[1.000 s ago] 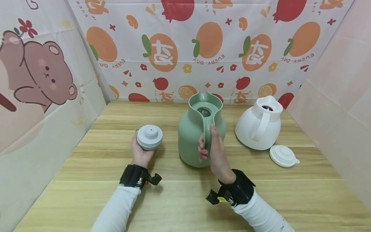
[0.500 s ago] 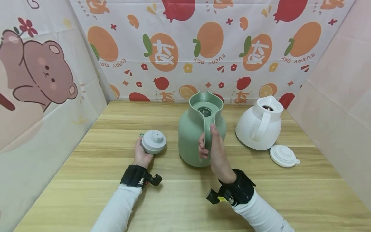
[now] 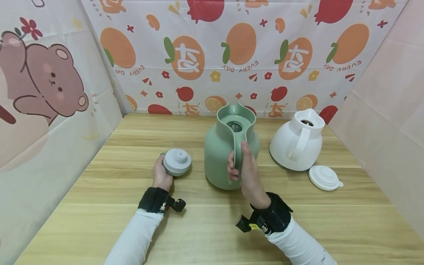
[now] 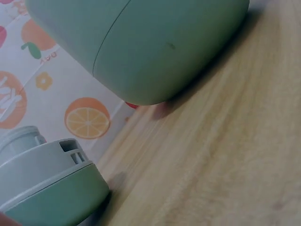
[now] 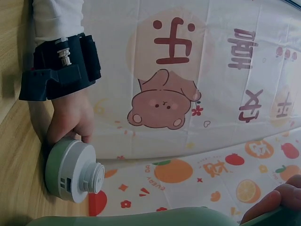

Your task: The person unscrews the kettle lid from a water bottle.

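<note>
A green vacuum jug (image 3: 216,158) stands upright in the middle of the table, its mouth uncovered. My right hand (image 3: 251,180) grips its handle, thumb along the top of it. To the left, my left hand (image 3: 162,177) holds the jug's grey-and-green lid (image 3: 177,162) by its side. That lid is upside down, grey threaded stub upward, its green part low at the tabletop in the left wrist view. The right wrist view shows the left hand (image 5: 73,115) with its fingers at the lid's edge; some fingers are hidden.
At the right, a white jug (image 3: 294,147) stands uncovered with its handle toward me. Its white lid (image 3: 325,177) lies on the wooden table (image 3: 205,232) in front of it. Printed cloth (image 3: 212,59) hangs behind and on both sides.
My left hand has moved the lid slightly right and nearer to me, down to the table. The right hand keeps its grip on the green jug's handle.
</note>
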The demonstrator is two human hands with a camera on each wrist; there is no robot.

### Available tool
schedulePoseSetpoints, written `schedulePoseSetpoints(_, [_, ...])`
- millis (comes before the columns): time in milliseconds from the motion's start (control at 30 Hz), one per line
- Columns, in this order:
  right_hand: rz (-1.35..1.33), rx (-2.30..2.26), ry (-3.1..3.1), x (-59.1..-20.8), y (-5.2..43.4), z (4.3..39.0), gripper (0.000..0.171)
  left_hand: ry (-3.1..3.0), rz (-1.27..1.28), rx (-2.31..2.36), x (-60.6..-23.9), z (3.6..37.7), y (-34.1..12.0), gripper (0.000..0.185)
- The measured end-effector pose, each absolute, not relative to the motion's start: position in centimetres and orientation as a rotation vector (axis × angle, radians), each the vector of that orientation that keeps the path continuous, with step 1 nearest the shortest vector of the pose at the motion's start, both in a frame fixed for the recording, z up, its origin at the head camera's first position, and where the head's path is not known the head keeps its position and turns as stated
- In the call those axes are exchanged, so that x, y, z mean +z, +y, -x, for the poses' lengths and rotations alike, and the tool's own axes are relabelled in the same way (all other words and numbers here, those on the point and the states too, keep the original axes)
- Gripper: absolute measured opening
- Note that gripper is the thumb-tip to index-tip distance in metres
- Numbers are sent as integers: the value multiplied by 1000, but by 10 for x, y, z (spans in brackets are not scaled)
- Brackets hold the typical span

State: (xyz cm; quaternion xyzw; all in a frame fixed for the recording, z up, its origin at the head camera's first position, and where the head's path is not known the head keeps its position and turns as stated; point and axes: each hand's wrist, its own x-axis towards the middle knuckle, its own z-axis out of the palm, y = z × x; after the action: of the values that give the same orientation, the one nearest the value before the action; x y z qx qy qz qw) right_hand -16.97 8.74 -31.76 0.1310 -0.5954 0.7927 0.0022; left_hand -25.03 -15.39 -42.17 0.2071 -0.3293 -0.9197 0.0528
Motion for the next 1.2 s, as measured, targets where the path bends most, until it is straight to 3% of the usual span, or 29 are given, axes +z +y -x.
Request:
schedulePoseSetpoints(300, [-424,2488,-1867,-318,87,170,58,-1107,-704,-2556,-423,252,-155,54])
schedulePoseSetpoints(633, [-430,2468,-1879,-318,88,171,57,-950,-672,-2610,-419,249,-159,63])
schedulePoseSetpoints(1067, [-429,2465,-1879,-318,89,171,57,-896,-696,-2622,-420,250,-157,61])
schedulePoseSetpoints(1200, [-440,2413,-1869,-319,90,170,50,-909,-704,-2622,-417,250,-155,60])
